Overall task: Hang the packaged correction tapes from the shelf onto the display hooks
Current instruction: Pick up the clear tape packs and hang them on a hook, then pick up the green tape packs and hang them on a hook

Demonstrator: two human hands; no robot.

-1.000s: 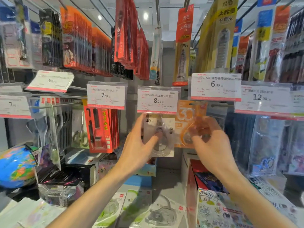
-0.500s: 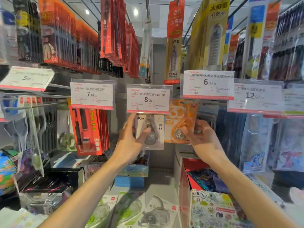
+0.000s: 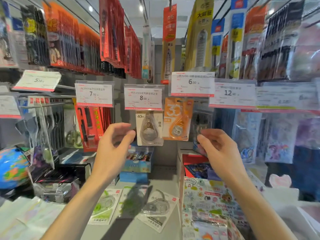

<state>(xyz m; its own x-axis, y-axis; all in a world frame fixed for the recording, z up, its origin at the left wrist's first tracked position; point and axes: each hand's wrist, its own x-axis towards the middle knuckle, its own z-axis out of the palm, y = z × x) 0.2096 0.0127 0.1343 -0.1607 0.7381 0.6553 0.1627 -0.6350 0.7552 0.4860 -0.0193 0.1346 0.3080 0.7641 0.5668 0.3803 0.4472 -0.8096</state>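
Fingers (image 3: 129,134) loose; grey tape pack (image 3: 149,129) hangs upright

Head-worn view, facing display hooks (image 3: 187,101), close

Hidden, cropped and illegible items, head view

Hooks carrying the grey correction tape pack (image 3: 149,129) and orange pack (image 3: 177,119): hidden behind the 8.00 price tag (image 3: 143,97) and 6.00 price tag (image 3: 192,84). Small print on both tags: too blurred to read. Globe (image 3: 12,168): cut off by the left edge. Dark pack (image 3: 201,122) right of the orange pack: smeared, contents unclear. Green pack (image 3: 132,203) on the shelf: motion-blurred.
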